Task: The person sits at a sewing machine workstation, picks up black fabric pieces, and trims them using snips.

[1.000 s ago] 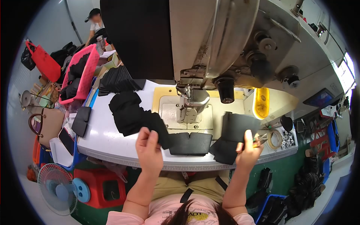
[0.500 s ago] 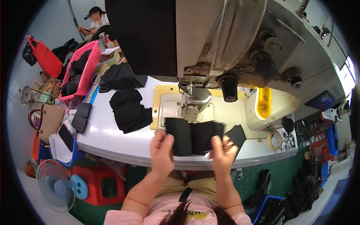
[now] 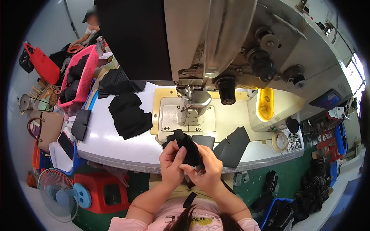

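Observation:
Both of my hands are close together at the table's front edge, below the sewing machine point(image 3: 192, 111). Bent between them is a black fabric piece point(image 3: 187, 149). My left hand point(image 3: 172, 163) pinches its left side with thumb and fingers. On its right side my right hand point(image 3: 206, 167) has its fingers closed. Behind the hands a flat black piece point(image 3: 204, 141) lies partly hidden at the machine plate. More black panels point(image 3: 233, 147) lie overlapped to the right. A pile of black cloth pieces point(image 3: 129, 115) rests on the table to the left.
At the back left are a stack of black pieces point(image 3: 119, 82) and a pink basket point(image 3: 86, 77). A tape roll point(image 3: 280, 141) and bobbins point(image 3: 294, 142) lie right. A fan point(image 3: 58, 194) and red stool point(image 3: 102, 192) stand lower left. Another person point(image 3: 90, 30) sits far back left.
My hands have come together, and the black piece held flat between them is now bent upright. The scissors seen earlier in my right hand no longer show.

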